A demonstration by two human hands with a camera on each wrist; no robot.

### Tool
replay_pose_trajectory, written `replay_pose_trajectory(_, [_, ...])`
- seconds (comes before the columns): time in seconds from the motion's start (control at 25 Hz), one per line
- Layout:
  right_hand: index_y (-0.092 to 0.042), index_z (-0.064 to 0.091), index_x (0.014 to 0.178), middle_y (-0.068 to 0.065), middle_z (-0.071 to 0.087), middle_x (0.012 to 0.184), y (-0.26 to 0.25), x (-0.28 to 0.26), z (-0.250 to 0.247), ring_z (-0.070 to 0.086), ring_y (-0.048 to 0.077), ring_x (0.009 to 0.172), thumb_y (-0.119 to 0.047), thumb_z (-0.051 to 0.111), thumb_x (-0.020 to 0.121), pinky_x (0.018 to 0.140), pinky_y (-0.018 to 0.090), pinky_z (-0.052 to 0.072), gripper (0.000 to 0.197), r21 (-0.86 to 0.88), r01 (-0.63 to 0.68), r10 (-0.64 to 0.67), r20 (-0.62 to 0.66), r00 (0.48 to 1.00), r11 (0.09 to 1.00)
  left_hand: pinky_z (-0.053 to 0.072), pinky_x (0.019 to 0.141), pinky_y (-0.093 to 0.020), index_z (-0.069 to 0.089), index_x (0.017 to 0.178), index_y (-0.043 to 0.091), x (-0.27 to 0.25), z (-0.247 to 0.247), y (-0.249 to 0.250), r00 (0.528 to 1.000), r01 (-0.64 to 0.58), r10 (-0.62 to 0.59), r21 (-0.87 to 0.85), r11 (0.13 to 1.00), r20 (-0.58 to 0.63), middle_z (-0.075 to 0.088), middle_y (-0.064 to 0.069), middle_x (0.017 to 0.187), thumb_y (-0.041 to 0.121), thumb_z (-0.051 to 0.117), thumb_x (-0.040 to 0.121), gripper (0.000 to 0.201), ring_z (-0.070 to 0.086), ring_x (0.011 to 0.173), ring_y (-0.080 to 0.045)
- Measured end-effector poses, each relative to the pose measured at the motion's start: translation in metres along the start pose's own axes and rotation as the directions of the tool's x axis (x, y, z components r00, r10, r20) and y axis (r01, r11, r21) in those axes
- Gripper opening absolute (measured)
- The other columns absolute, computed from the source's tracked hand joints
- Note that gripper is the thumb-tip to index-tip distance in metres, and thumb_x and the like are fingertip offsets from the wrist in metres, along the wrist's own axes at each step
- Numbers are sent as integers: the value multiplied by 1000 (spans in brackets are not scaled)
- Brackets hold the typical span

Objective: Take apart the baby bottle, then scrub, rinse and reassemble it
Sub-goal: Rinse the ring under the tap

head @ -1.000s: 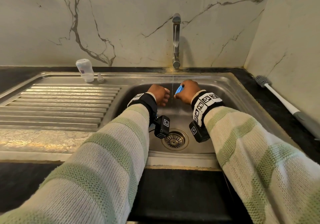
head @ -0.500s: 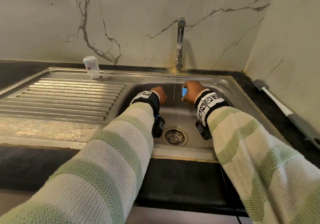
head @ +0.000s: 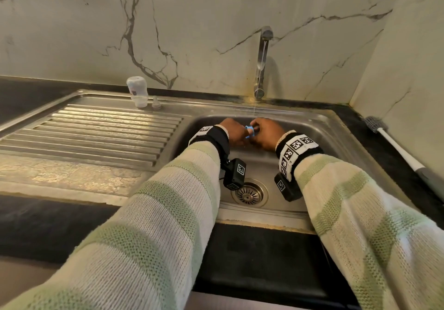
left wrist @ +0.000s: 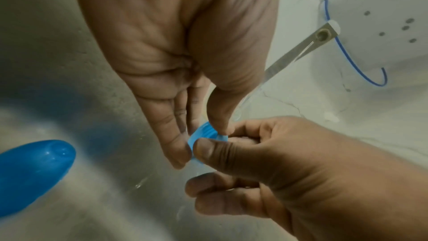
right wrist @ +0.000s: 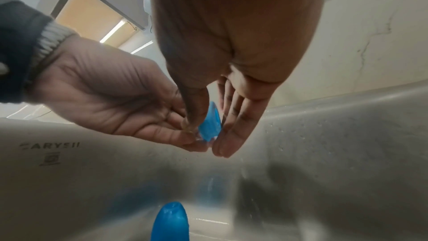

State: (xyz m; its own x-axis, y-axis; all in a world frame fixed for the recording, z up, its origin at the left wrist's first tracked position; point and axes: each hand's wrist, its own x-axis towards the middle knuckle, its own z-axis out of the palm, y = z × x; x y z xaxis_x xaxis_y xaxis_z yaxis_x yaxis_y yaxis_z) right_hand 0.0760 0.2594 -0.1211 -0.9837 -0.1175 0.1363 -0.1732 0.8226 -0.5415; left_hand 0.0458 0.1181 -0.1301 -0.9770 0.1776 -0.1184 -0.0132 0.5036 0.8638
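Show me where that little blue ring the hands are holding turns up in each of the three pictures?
Head view: the blue ring sits between both hands, over the sink basin, below the tap.
Left wrist view: blue ring just right of centre, pinched at the fingertips.
Right wrist view: blue ring at centre, between the fingers.
Shared landmark: the steel sink basin appears behind it in every view.

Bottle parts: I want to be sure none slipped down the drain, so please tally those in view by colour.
Blue: 2 (ring, cap lying in the sink)
Clear or white: 2 (bottle, teat, both on the draining board)
Total: 4
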Motion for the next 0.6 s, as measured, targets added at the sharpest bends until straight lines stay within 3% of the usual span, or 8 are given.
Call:
replay_pose_trajectory(0.08, [-8,64,106,11,70,96,0,2,2,68,27,86,-14,78,79,79,42,58,31,97,-26,27,-3,1000,995,59,86,-40,64,118,-4,2,0,0,1000,29,-30,-129,991,-7,68,-13,101,14,63,91,33,71,97,-28])
replay_pose_trajectory(0.24, [-4,68,102,16,73,91,1,0,0,71,25,75,-6,76,81,64,31,60,23,214,-57,55,17,998,975,59,85,-39,62,123,-2,-3,5,4,1000,-13,15,-325,946,4,65,-14,103,7,57,95,30,66,87,-25])
replay_pose_trajectory(0.4, [-10,71,98,12,74,82,6,3,2,73,27,71,-15,77,82,69,44,62,17,250,-56,71,-51,996,967,58,80,-32,58,130,-1,-15,8,11,998,-8,34,-477,879,47,62,-21,111,2,50,99,32,63,92,-26])
replay_pose_trajectory(0.6, [-9,61,119,16,72,94,2,2,2,73,32,78,-8,60,95,72,44,62,24,299,-65,56,38,998,952,59,64,-27,52,134,-2,-14,5,9,999,-9,25,-513,858,26,62,-25,113,8,51,101,35,64,77,-22])
